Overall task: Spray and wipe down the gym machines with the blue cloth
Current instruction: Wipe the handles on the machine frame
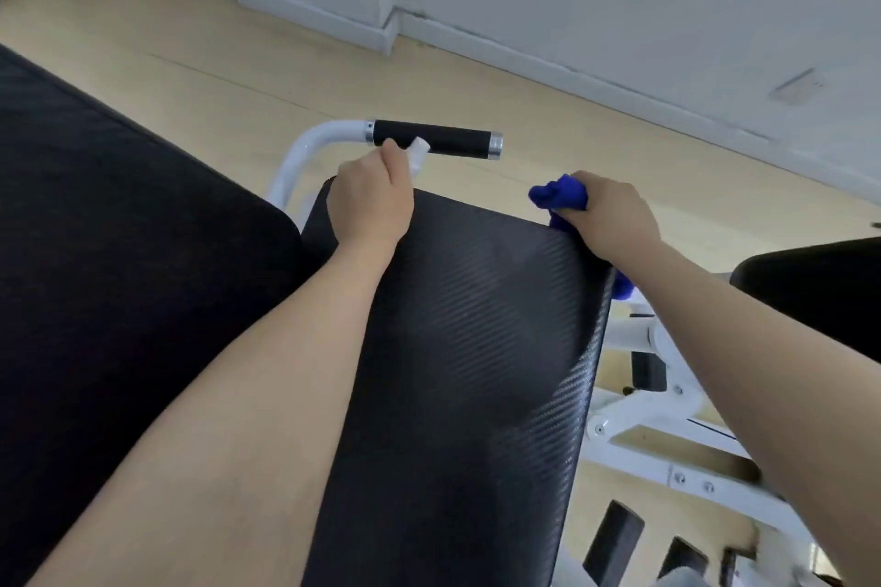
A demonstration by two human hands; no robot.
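Head view shows us the blue cloth [558,194], bunched and deep blue, at the far right corner of the black woven-textured pad [457,348]. Our right hand [615,219] clenches it. Our left hand [369,200] wraps a white nozzle [418,153], probably a spray bottle, beside the black handle grip [448,139]. No writing is legible.

A black padded bench [457,348] with a woven, carbon-like texture runs down the middle. A left hand [369,203] rests on its far end, and a right hand [615,224] presses a blue cloth [558,195] against its far right corner. Pale wood floor [238,62] lies beneath.
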